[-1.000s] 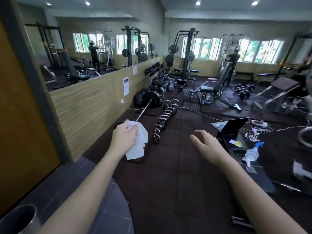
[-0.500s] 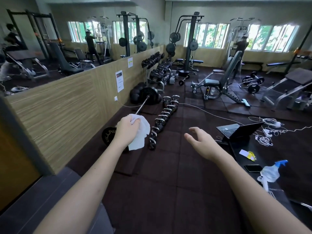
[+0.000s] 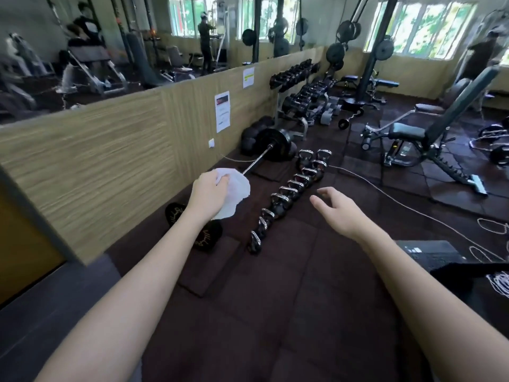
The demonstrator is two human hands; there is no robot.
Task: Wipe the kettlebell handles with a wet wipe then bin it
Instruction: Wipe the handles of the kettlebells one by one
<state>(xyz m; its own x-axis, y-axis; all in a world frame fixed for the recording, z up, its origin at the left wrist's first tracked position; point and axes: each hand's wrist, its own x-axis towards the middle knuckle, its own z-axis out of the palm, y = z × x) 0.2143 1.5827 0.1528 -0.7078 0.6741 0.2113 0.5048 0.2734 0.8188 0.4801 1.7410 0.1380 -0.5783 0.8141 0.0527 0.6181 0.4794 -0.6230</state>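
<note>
Left hand (image 3: 210,193) pinches a white wet wipe (image 3: 234,193), fingers closed on its top edge so most of the sheet hangs loose and spread, ready to wrap a handle. Right hand (image 3: 337,213) is empty, fingers loosely spread and a bit curled, held forward, likely for balance or to steady a bell. Both hands are up in the air, well apart from the kettlebells (image 3: 286,195), which sit in a row on the dark floor mat (image 3: 275,299), running from near-left to far-right between the hands, chrome handles up. Barbell (image 3: 268,148) lies on the left by the wall. No wiping yet; looks like the approach. No bin in view.
</note>
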